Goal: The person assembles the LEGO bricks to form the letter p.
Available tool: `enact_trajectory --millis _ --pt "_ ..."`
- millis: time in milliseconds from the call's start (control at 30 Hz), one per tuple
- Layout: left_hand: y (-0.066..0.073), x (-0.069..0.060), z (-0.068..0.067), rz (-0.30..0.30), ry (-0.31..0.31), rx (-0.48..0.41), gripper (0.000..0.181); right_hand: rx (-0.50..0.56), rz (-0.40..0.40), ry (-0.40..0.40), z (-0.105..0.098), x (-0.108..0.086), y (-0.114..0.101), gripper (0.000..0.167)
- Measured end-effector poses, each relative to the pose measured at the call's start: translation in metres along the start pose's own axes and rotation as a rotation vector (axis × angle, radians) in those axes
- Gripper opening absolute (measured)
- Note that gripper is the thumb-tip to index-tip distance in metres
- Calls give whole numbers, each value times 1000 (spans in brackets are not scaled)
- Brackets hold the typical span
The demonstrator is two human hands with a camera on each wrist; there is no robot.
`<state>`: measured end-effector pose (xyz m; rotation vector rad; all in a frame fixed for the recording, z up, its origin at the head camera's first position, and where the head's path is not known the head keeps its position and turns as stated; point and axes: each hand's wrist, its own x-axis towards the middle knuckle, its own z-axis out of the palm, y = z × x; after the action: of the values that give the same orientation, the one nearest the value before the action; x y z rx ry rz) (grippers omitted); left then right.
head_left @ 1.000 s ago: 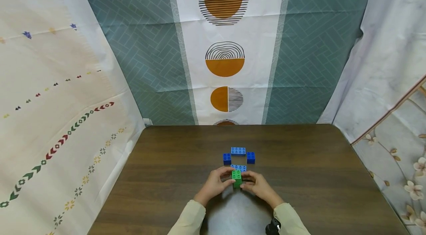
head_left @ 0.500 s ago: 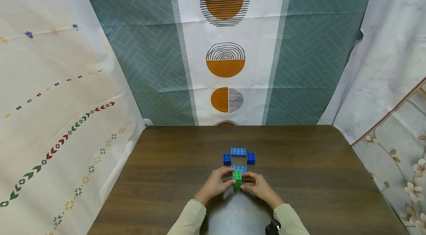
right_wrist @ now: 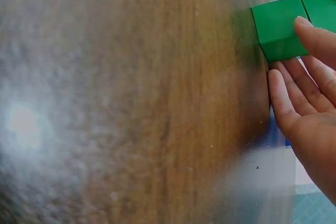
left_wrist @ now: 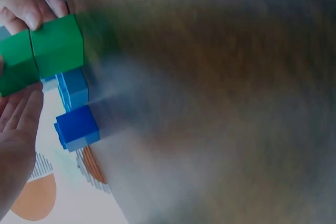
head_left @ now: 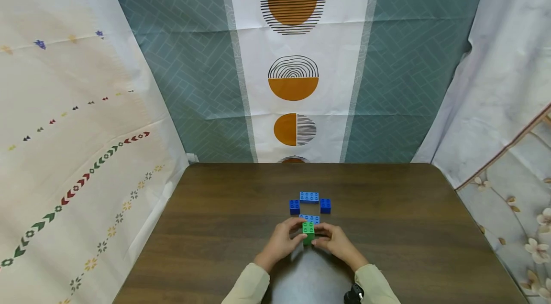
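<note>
Two green 2x2 bricks, joined one above the other as a green stack [head_left: 308, 228], upright between my hands, directly on my side of the near light-blue brick [head_left: 309, 218]. Whether stack and near brick touch, I cannot tell; whether its base meets the tabletop [head_left: 224, 227], likewise.

Grip: clamped on the stack from both sides. My left hand [head_left: 281, 241] has its thumb on the stack's left face, fingers reaching around the far side. My right hand [head_left: 337, 243] holds the right face; in the right wrist view my thumb [right_wrist: 311, 31] lies near the seam between the two green bricks.

Change over the last second: small. Relative to the near light-blue brick, the stack has shifted slightly to my right, and my left hand has moved along with it. Head view displaced a little overall. Grip unchanged.

Blue bricks: same layout as before. Far light-blue brick [head_left: 309, 197] opposite the near one; left dark-blue brick [head_left: 294, 207] and right dark-blue brick [head_left: 325, 206] at the sides, the four laid around a bare patch of wood. Near brick partly hidden by my fingers and the stack.
</note>
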<state>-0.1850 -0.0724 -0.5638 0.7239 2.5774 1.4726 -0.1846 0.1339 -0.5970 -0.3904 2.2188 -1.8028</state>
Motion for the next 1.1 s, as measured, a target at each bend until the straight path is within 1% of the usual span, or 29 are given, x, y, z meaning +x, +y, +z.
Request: enact_trajectory --millis 167,333,433,567,733,867,1000,1100 --pt "-1 -1 6 -18 64 -77 37 4 -21 5 1 0 -1 42" --pt "3 1 8 -56 96 -143 33 12 -25 15 2 -1 -3 41" --pt "6 3 7 -83 91 -156 28 15 -22 24 2 -2 -3 41" --pt "11 5 5 -109 71 -138 24 17 -7 31 2 -2 -1 41" --pt "15 6 4 -115 67 -122 24 11 -13 36 2 -1 -1 41" --pt "18 7 2 -120 61 -135 23 14 -26 34 1 0 -2 40" --pt "20 8 0 -145 48 -148 21 8 -34 27 1 -1 -4 39" --pt "20 8 1 -159 44 -149 21 6 -23 30 2 -2 -4 39"
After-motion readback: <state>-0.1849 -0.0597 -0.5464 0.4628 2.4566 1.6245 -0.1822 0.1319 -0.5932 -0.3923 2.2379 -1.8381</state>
